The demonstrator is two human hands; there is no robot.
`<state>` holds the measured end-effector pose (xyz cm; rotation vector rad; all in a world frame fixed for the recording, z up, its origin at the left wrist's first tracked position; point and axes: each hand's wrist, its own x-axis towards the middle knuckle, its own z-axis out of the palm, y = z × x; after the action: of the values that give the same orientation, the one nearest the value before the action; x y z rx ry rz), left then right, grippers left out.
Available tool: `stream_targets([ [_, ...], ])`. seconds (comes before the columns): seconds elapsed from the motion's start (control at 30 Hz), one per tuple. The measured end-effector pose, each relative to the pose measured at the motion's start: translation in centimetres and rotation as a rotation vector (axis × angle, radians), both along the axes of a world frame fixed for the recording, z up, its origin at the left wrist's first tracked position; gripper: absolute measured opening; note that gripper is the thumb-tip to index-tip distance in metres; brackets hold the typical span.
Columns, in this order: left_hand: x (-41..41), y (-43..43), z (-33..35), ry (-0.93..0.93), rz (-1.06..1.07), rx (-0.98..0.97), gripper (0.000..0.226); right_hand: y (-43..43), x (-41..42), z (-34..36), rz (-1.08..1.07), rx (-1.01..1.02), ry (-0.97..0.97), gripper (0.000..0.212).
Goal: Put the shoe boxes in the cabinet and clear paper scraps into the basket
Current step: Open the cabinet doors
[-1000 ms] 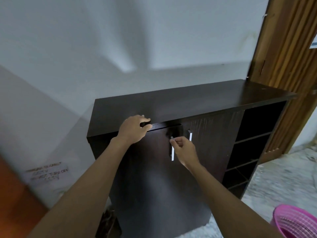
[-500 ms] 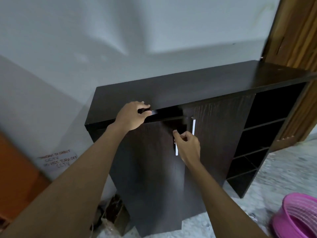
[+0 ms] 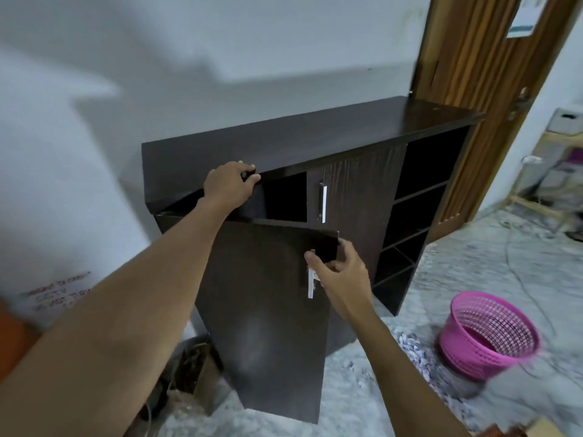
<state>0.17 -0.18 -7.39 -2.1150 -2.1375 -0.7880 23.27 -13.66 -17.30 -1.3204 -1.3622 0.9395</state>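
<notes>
The cabinet [image 3: 315, 134] is a low dark-brown unit w/ wood grain, standing against the white wall [image 3: 157, 74], its right end just beside a brown slatted door [image 3: 467, 58]. Flat top, two front doors w/ silver bar handles, plus an open shelf column [image 3: 419, 209] at the right end w/ several dark shelves. The right door [image 3: 356, 197] is closed, its handle [image 3: 322, 202] upright. The left door [image 3: 268, 310] is swung out toward us, hinged on the left, showing a dark opening [image 3: 284, 197] behind its top edge; we can't tell what's inside.

Our left hand [image 3: 228, 186] sits on the front lip of the cabinet top, fingers [image 3: 249, 168] curled over the edge and clamped on it. Our right hand [image 3: 340, 275] grips the open door's top right corner, thumb on the front face, fingers wrapped round the edge, just above that door's handle [image 3: 311, 283].

Near right on the pale mottled floor [image 3: 362, 398] stands a pink mesh basket [image 3: 489, 335], upright and apart from the cabinet. Grey-white paper scraps [image 3: 413, 351] lie between basket and cabinet. At near left, beside the cabinet foot, some brownish clutter [image 3: 192, 367], too dim to ID. Far right: blurry stacked boxes [image 3: 561, 146].
</notes>
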Motion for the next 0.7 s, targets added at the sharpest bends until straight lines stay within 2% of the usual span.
stream_targets([
  [0.07, 0.2, -0.6, 0.1, 0.03, 0.016, -0.035, 0.044, -3.6, 1.6, 0.7, 0.204, -0.088, 0.053, 0.026],
  [0.17, -0.3, -2.5, 0.3, 0.087, -0.022, -0.127, 0.053, -6.3, 2.9, 1.7, 0.343, -0.153, -0.063, 0.072],
  [0.2, -0.6, -3.4, 0.3, 0.092, -0.042, -0.143, 0.057, -6.6, 2.6, 1.8, 0.377, -0.187, -0.009, 0.075],
  [0.3, -2.4, -5.5, 0.6, 0.109, -0.029, -0.19, 0.063, -7.1, -0.7, 1.7, 0.583, -0.265, 0.057, 0.057],
  [0.47, -7.2, -8.2, 0.7, 0.088, 0.077, -0.262, 0.065, -10.1, -10.0, 1.8, 0.84, -0.297, 0.043, 0.057],
  [0.57, -9.0, -9.6, 0.8, 0.058, 0.076, -0.261, 0.063, -11.1, -13.9, 1.2, 0.857, -0.291, 0.103, 0.061],
  [0.63, -9.5, -10.2, 0.9, 0.048, 0.055, -0.274, 0.062, -11.1, -14.9, 0.9, 0.781, -0.311, 0.235, 0.056],
  [0.7, -9.6, -10.2, 0.9, 0.067, 0.04, -0.279, 0.06, -10.9, -14.7, 0.9, 0.72, -0.307, 0.276, 0.052],
])
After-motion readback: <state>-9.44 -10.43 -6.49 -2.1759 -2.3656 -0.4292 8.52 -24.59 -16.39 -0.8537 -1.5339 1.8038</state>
